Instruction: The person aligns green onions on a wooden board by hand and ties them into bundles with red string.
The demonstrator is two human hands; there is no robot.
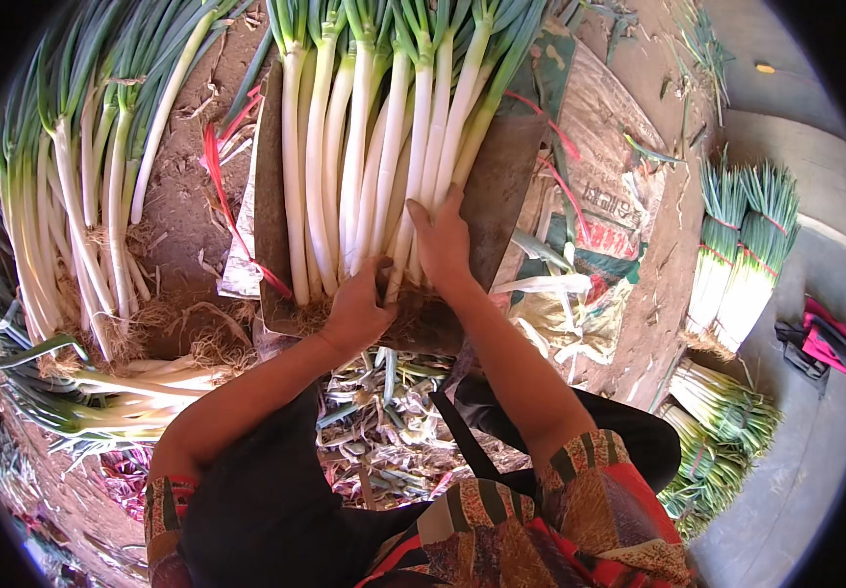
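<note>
A row of long green onions [356, 162], white below and green above, lies side by side on a dark board [503, 181] in front of me. Their root ends point toward me. My left hand [356, 309] is closed at the root ends near the middle of the row. Slightly higher and to the right, my right hand [440, 243] is closed around the white stalks at the row's right side, thumb and forefinger pointing up along them. My palms hide part of the lower stalks and roots.
Loose green onions [75, 211] lie in a heap at left, and more lie crosswise [139, 392] below. A red strip [217, 171] runs beside the board. Peelings [384, 421] cover the ground between my legs. Tied bundles [737, 255] stand at right near a printed sack [599, 186].
</note>
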